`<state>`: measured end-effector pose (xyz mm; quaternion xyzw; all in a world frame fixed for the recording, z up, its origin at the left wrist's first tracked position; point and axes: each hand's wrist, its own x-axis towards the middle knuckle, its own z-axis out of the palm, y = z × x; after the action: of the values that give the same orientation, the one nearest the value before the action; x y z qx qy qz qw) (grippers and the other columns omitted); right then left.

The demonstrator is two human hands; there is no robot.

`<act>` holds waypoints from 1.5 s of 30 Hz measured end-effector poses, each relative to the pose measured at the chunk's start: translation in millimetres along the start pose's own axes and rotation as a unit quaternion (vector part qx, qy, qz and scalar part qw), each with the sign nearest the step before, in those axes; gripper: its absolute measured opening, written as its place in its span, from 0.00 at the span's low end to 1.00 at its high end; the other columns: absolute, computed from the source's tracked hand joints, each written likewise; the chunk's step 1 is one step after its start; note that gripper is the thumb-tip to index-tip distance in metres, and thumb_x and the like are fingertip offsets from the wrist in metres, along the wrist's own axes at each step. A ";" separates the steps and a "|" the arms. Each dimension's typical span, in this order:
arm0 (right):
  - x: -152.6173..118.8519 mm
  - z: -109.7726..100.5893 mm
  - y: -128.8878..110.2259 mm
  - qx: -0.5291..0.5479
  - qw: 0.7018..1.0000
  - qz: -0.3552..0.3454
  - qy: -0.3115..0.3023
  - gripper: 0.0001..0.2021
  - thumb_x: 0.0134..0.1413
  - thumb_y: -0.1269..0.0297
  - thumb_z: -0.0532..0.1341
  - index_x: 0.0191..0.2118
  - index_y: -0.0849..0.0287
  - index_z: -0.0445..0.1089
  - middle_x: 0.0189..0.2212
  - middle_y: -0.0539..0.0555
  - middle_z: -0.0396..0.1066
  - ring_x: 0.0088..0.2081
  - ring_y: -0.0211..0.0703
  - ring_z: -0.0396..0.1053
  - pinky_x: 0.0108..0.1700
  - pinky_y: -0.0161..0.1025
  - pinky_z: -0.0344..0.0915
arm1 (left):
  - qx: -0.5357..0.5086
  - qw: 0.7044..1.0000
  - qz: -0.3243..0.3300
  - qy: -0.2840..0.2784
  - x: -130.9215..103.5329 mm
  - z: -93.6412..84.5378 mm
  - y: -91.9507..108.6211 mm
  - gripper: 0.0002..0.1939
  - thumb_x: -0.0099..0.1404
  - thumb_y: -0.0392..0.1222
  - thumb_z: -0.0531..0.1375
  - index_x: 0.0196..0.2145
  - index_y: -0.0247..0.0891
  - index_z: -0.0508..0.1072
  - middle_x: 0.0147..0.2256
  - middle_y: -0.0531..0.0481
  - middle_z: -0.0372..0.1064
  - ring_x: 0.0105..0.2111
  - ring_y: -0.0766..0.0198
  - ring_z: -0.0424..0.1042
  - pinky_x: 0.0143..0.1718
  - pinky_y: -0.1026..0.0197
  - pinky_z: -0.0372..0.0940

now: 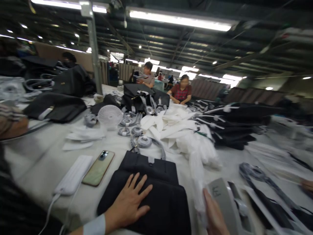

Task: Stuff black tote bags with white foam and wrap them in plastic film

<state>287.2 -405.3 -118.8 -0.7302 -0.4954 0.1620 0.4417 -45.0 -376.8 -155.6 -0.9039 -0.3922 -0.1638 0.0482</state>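
A black bag [166, 202] lies flat on the table in front of me, its grey-wrapped handle [161, 148] pointing away. My left hand [130, 202] rests palm down on the bag, fingers spread, with a pale band around the wrist. To the right, my right hand [215, 215] is seen edge-on and slightly blurred, fingers stretched out. It is beside a grey tape dispenser [223, 199] with dark marks on its side; whether they touch, I cannot tell. Translucent white wrapping [198, 182] runs down between the bag and that hand.
Left of the bag lie a phone [99, 168] and a white power bank [73, 174] with a cable. Beyond are a white fan [110, 117], wrapped straps [144, 141], white sheets [181, 127] and stacked black pieces [234, 125]. Co-workers [182, 91] stand behind; another's arm [14, 125] reaches in at left.
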 end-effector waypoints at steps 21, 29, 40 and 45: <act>11.3 67.1 -74.6 -0.245 0.858 -0.394 -0.222 0.21 0.66 0.54 0.45 0.50 0.56 0.71 0.31 0.56 0.72 0.30 0.45 0.72 0.32 0.39 0.66 | -0.112 0.992 -0.047 0.030 -3.0 -14.6 -4.0 0.35 0.64 0.57 0.57 0.65 0.45 0.54 0.66 0.41 0.47 0.64 0.43 0.49 0.62 0.38 0.50; 7.1 51.6 -70.8 -0.174 0.872 -0.414 -0.198 0.16 0.63 0.57 0.52 0.46 0.51 0.75 0.40 0.57 0.74 0.41 0.49 0.71 0.43 0.45 0.66 | -0.031 0.975 -0.193 0.102 1.1 -1.5 -1.7 0.33 0.66 0.45 0.55 0.66 0.42 0.51 0.66 0.41 0.47 0.65 0.45 0.48 0.63 0.37 0.45; 22.9 40.5 -75.1 -0.220 0.940 -0.139 -0.220 0.19 0.55 0.48 0.54 0.34 0.53 0.78 0.31 0.56 0.73 0.34 0.49 0.73 0.38 0.44 0.68 | -0.041 0.963 -0.251 0.088 12.3 -11.2 3.2 0.27 0.65 0.46 0.58 0.61 0.50 0.61 0.53 0.45 0.61 0.52 0.49 0.60 0.54 0.44 0.57; -1.8 16.8 -78.2 -0.105 0.926 -0.204 -0.300 0.19 0.54 0.47 0.58 0.44 0.52 0.76 0.44 0.55 0.75 0.46 0.50 0.71 0.50 0.44 0.67 | -0.060 0.949 -0.293 0.104 14.8 -12.5 1.2 0.19 0.63 0.42 0.60 0.52 0.51 0.70 0.53 0.46 0.61 0.51 0.49 0.61 0.53 0.44 0.58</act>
<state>229.7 -389.4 -65.6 -0.5731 -0.7570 0.2271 0.2167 -38.0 -370.0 -138.9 -0.7286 -0.6217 -0.2870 -0.0155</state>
